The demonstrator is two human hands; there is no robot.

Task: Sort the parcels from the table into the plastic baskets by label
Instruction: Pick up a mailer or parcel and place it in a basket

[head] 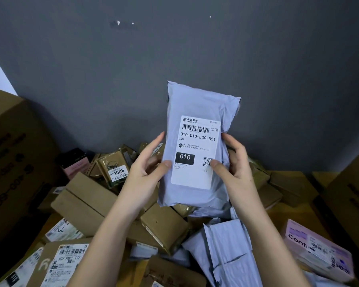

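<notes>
I hold a pale lilac plastic mailer (197, 104) upright above the pile, its white label (195, 175) facing me and reading 010-010-L30-551 with a black 010 block. My left hand (147, 175) grips its left edge, thumb on the label's lower left corner. On the opposite edge my right hand (234, 168) grips it, thumb beside the QR code. Below lies a heap of brown cardboard parcels (164, 224) and more lilac mailers (228, 245). No plastic basket is in view.
A small parcel labelled 1006 (117, 172) lies at the back left of the heap. A pink box (317, 251) sits at the right. Large cardboard cartons stand at the left (15, 154) and right (352, 195). A dark grey wall (174, 48) rises right behind the pile.
</notes>
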